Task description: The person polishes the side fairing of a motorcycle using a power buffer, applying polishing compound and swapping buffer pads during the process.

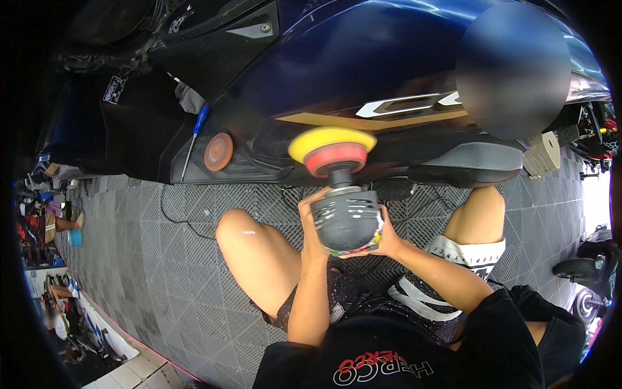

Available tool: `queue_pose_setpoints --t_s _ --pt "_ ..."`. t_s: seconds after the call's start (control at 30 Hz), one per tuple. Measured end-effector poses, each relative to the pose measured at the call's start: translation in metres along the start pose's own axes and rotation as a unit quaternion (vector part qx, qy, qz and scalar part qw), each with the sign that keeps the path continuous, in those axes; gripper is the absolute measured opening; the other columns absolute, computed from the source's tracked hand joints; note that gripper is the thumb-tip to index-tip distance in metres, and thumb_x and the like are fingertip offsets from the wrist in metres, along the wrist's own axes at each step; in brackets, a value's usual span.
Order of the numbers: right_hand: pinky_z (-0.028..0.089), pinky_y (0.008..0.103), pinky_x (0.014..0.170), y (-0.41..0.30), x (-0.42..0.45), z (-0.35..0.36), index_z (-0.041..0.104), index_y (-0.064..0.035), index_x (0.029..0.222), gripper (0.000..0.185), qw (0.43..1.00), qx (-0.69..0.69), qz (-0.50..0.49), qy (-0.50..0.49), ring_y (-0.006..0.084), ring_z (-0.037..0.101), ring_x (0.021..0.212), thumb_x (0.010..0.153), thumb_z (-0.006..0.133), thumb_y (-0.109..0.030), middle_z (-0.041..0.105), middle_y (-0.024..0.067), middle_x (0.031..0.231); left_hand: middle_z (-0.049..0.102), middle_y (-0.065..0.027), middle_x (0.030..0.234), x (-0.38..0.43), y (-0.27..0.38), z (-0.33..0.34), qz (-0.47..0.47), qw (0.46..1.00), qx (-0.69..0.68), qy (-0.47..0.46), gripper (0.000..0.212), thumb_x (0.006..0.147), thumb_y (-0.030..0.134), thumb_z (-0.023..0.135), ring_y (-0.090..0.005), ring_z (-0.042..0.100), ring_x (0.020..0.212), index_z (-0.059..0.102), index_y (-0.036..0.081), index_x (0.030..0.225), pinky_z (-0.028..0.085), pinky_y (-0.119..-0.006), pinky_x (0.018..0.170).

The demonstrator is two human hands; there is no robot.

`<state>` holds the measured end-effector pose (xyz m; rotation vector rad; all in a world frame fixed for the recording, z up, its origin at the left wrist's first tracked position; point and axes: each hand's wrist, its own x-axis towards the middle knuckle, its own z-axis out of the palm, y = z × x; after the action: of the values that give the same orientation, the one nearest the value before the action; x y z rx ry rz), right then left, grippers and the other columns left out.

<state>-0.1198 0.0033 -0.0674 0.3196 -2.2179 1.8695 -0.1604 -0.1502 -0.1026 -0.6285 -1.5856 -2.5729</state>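
Observation:
Both of my hands are wrapped around the dark body of a power polisher (346, 219). My left hand (313, 219) grips its left side, and my right hand (386, 236) holds the right and rear of it. A yellow foam pad (333, 138) on a red backing plate (335, 158) points at the glossy blue side panel (340, 68) of a scooter. The pad's edge is blurred, as if spinning. Whether it touches the panel I cannot tell. Above the pad runs a gold stripe (320, 119) with white lettering beside it.
On the scooter's black footboard lie a blue-handled screwdriver (199, 124) and a round orange disc (218, 151). A grey cloth (189, 97) is just above. A black cable (170, 216) crosses the grey tiled floor (160, 272). Other people (58, 321) are at the far left.

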Motion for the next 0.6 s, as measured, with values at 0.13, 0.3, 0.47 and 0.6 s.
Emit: queue_pose_setpoints --t_s 0.13,0.3,0.47,0.6 --pt "0.056 0.0402 0.075 0.007 0.008 0.002 0.062 -0.001 0.107 0.061 0.994 -0.069 0.063 -0.057 0.0359 0.071 0.081 0.055 0.086 -0.021 0.07 0.0218 0.088 0.064 -0.0089 0.108 -0.001 -0.005 -0.01 -0.002 0.998 0.063 -0.021 0.065 0.064 0.041 0.078 -0.0209 0.061 0.098 0.057 0.005 0.114 0.047 -0.034 0.089" --pt "0.057 0.0443 0.072 0.007 0.003 -0.001 0.063 -0.0047 0.115 0.069 0.988 -0.124 0.051 -0.078 0.0387 0.071 0.081 0.054 0.084 -0.029 0.07 0.0226 0.088 0.057 -0.0112 0.121 -0.018 0.013 -0.014 -0.172 0.968 0.175 -0.046 0.077 0.067 0.041 0.078 -0.022 0.054 0.113 0.049 0.003 0.128 0.043 -0.037 0.098" --pt "0.055 0.0455 0.074 -0.024 -0.008 -0.015 0.062 -0.0039 0.114 0.077 0.994 -0.072 0.003 -0.08 0.0395 0.069 0.082 0.049 0.086 -0.037 0.069 0.0204 0.086 0.052 -0.0177 0.123 0.005 0.049 0.022 -0.143 0.983 0.01 -0.113 0.082 0.069 0.045 0.071 -0.0295 0.053 0.114 0.043 0.001 0.132 0.043 -0.041 0.1" --pt "0.052 0.0447 0.083 -0.056 -0.018 -0.029 0.061 0.0029 0.109 0.089 0.991 0.012 -0.005 -0.132 0.0395 0.065 0.099 0.046 0.089 -0.053 0.067 0.0217 0.104 0.059 -0.0158 0.119 0.043 0.059 0.053 0.121 0.932 -0.091 -0.33 0.054 0.081 0.031 0.065 -0.031 0.058 0.111 0.05 0.01 0.129 0.05 -0.042 0.095"
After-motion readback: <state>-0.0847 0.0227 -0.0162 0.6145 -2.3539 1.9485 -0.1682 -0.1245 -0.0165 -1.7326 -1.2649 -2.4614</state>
